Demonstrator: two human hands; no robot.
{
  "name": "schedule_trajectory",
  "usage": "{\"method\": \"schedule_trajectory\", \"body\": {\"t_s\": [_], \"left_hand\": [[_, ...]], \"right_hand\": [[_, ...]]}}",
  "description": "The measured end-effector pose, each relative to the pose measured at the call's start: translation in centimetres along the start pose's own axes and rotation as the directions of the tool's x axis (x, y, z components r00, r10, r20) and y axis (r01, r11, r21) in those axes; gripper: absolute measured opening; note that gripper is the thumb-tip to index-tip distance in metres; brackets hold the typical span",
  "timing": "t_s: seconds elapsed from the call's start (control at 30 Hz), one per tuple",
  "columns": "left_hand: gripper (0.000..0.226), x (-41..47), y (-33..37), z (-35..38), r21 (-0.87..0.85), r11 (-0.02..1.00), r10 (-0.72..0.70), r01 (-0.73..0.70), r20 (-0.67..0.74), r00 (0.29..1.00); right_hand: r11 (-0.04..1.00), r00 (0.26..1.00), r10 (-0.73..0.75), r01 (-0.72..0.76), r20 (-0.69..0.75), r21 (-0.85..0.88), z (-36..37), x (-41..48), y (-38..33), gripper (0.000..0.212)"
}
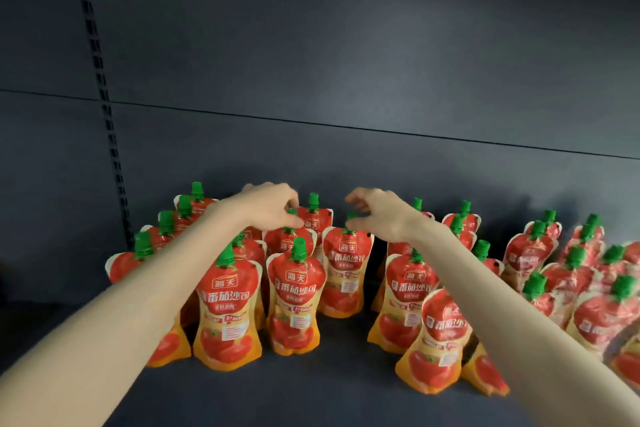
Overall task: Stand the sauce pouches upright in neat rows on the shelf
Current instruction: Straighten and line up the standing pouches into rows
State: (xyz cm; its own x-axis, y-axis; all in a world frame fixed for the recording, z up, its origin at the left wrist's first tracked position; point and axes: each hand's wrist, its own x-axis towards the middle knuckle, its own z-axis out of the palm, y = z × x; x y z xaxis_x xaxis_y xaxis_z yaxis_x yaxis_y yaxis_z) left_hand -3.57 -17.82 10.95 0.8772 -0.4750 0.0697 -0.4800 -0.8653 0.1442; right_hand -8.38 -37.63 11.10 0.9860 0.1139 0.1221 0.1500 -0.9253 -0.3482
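A: Step in hand?

B: Straightening, by my reading. Most sauce pouches point(298, 291) stand in columns at lower centre of the shelf point(311, 395). The left hand point(273, 206) is over the middle column, thumb and fingers curled onto a green cap point(291, 212). It looks like a pinch.

A: And the other?

B: The right hand point(375, 217) is half-closed around the cap of the neighbouring pouch point(346, 270), fingers curled above and thumb below (whether it actually grips, I cannot tell).

A: What remains?

B: Plenty. The front pouch point(438, 340) at lower right tilts, and the cluster point(585, 288) at the right edge leans unevenly.

A: Next move?

B: Probably nudge both pouches by their caps until they sit square with their columns, bases flat, then let go gently. They look soft and top-heavy, so a sideways tug could topple the neighbours.
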Motion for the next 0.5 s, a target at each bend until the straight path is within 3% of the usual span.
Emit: {"method": "schedule_trajectory", "body": {"t_s": [0.1, 0.27, 0.33, 0.5], "left_hand": [[0.038, 1.0, -0.4, 0.3, -0.064, 0.998, -0.013, 0.017, 0.058, 0.998], [0.025, 1.7, 0.2, 0.7, -0.217, 0.975, 0.050, -0.041, 0.037, 0.998], [0.025, 1.7, 0.7, 0.5, -0.278, 0.959, 0.056, -0.058, -0.016, 0.998], [0.023, 0.6, 2.2, -2.3, -0.444, 0.879, 0.060, -0.176, -0.263, 0.963]], "right_hand": [[0.998, 0.993, 0.000, 0.007, 0.116, -0.060, 0.3, 1.5, 0.7, 0.047], [0.995, 0.983, -0.086, 0.094, 0.163, -0.039, 0.6, 2.3, 1.6, 0.014], [0.993, 0.988, -0.111, 0.114, 0.110, -0.027, -0.1, 2.0, 1.6, 0.015], [0.988, 0.971, -0.136, 0.147, -0.195, 0.046, -2.6, 1.0, 1.7, 0.019]]}}
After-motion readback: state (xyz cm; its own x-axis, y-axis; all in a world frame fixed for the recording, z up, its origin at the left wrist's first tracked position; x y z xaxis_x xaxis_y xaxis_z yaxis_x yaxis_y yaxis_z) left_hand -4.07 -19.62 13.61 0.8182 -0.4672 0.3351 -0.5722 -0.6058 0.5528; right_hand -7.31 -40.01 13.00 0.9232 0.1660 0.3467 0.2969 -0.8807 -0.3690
